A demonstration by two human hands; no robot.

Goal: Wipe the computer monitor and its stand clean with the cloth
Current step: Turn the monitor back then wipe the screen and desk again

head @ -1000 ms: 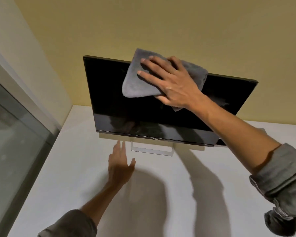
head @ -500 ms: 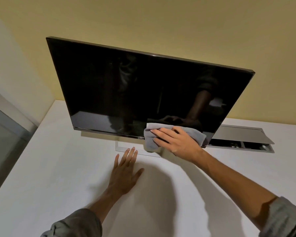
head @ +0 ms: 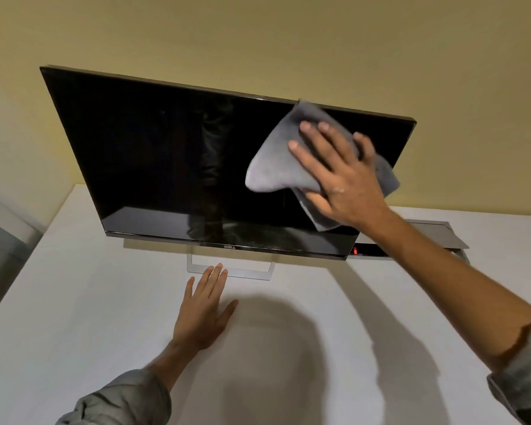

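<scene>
Pressing a grey cloth flat against the dark screen, the right hand has its grip spread, fingers straight and fanned over the fabric near the upper right part of the monitor. One corner of the cloth reaches the monitor's top edge just above the fingertips, and another fold hangs below the palm. Left of this hand the black screen is bare, with faint reflections along its lower part. Below it and to the left, the stand shows as a pale frame on the white table. The left hand lies palm down on the table, grip spread and holding nothing, its fingertips touching or just short of the stand's front bar; which, I cannot tell. Beneath the right forearm, beside the monitor's lower right corner, a grey hatch in the table stands open with a small red light inside. Both forearms end in rolled grey sleeves.
</scene>
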